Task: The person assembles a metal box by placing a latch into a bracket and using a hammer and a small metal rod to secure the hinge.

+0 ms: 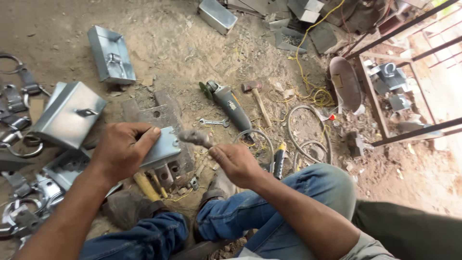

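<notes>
Knees in blue jeans [269, 212] sit nearest; above them right hand [236, 163] w/ grip wrapped tight round a hammer [195, 138], head blurred. Left hand [120, 149] clamps the folded sheet-metal box [161, 147], near centre on the dirt floor [183, 53]. Box prob light, stiff, sharp-edged; hold by flat top. Angle grinder [228, 103] lies farther off

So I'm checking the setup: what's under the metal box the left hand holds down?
The metal box rests on a thick steel plate with holes; the left hand and box hide the rest.
</notes>
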